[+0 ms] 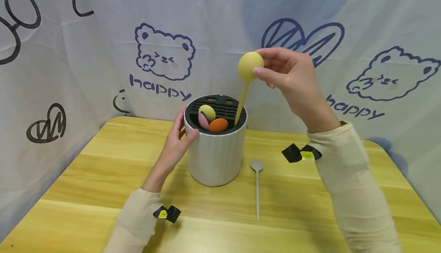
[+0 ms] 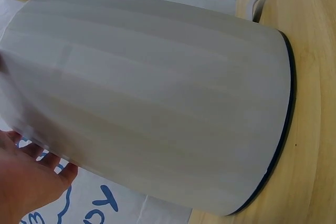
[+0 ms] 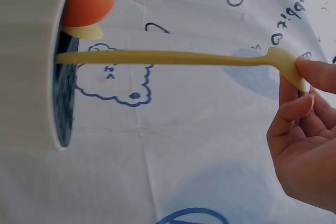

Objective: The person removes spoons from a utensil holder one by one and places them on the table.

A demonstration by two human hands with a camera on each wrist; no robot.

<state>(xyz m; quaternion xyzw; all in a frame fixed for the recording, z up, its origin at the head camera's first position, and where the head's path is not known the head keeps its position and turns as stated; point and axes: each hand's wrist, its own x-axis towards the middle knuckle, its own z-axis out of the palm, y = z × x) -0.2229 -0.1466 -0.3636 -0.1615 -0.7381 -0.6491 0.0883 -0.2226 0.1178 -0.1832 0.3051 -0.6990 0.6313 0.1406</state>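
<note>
A white ribbed utensil holder with a slotted black top stands upright on the table. My left hand grips its left side near the rim, thumb in front and fingers behind. By the edge of its round bowl, my right hand pinches a yellow spoon above the holder. The spoon's handle points down, its tip inside the opening on the right. Several spoon heads stick out of the holder: orange, pink and another yellow one.
A light grey spoon lies on the wooden table, right of the holder, bowl toward the back. Behind the table hangs a white cloth with blue drawings. Both wrists wear sleeves with small black straps.
</note>
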